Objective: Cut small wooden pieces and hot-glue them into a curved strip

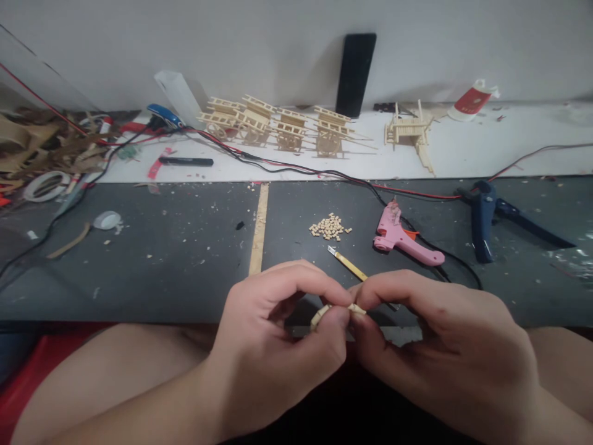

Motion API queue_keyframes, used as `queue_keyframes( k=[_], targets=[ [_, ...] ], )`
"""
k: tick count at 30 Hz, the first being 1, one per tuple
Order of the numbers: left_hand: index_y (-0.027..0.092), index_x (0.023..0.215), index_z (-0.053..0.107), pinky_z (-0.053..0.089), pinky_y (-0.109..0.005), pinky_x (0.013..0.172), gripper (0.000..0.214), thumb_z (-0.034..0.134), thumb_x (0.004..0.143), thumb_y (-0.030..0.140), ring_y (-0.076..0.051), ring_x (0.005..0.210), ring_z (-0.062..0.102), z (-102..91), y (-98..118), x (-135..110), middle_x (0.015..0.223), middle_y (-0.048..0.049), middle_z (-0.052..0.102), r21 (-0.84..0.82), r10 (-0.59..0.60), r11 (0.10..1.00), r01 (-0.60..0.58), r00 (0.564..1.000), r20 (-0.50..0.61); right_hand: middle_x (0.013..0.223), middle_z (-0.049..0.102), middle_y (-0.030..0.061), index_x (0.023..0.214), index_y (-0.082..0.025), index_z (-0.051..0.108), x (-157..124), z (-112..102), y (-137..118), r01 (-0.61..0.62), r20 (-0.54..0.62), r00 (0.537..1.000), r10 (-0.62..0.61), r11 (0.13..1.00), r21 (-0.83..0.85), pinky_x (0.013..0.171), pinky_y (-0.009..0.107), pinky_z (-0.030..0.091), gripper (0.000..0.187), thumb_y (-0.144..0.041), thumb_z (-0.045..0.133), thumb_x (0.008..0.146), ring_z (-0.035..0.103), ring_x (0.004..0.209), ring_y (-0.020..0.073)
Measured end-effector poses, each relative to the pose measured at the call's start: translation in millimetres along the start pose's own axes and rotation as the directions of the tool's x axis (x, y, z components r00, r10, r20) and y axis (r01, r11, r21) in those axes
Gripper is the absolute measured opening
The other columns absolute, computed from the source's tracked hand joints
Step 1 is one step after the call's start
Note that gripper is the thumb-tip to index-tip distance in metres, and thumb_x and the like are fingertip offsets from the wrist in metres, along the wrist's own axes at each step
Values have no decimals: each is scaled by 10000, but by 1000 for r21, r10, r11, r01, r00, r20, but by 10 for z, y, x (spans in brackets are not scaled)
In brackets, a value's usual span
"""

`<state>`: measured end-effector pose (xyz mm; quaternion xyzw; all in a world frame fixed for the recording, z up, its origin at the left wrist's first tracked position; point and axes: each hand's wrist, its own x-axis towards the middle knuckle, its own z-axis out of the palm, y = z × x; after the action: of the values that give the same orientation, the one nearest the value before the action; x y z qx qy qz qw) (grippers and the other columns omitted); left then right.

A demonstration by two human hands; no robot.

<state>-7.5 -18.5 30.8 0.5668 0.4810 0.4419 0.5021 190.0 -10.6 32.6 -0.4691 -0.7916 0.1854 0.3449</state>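
Both hands meet low in the middle of the view, in front of the bench edge. Between thumb and forefinger my left hand (282, 346) pinches a small pale wooden piece (319, 317), curved and seemingly jointed from short segments. The fingertips of my right hand (440, 340) close on the right end of the same piece; much of it is hidden by the fingers. Just beyond the hands lies a craft knife (351, 267) with a yellow handle, partly covered by my right hand. Behind it sits a little pile of tiny wooden bits (330, 227).
A pink glue gun (403, 238) and a dark blue cutter tool (484, 222) lie at right. Several model wooden carts (290, 127) stand along the back, near a black phone-like slab (356, 74). Cables (278, 164) cross the bench; wood scraps (41, 139) heap at left.
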Motion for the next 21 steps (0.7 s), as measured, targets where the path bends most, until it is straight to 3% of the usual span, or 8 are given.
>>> queue_keyframes(
  k=[21],
  targets=[
    [223, 867, 804, 614, -272, 682, 125, 787, 903, 105, -162, 739, 771, 14, 1, 0, 855, -11, 818, 50, 29, 998, -29, 1000, 2, 682, 795, -75, 845, -258, 685, -9, 15, -4, 7, -4, 1000, -7, 1000, -2, 563, 156, 562, 99, -162, 668, 860, 725, 514, 80]
  ],
)
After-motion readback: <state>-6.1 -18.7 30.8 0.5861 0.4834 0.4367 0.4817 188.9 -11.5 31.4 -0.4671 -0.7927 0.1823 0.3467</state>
